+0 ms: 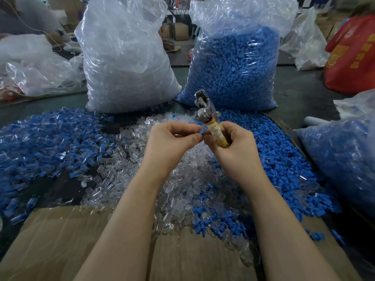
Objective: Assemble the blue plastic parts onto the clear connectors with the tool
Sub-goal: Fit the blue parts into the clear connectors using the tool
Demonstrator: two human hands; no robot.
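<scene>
Left hand (172, 142) pinches a clear connector, right hand (233, 147) grips the tool (211, 122) and a blue part (203, 133); align them squarely before pressing.

The right hand (233, 147) grips the tool (211, 120) upright while the left hand (172, 142) pinches a blue part (203, 132) beside it.

Both hands (205, 142) raised together, fingers curled.
</scene>
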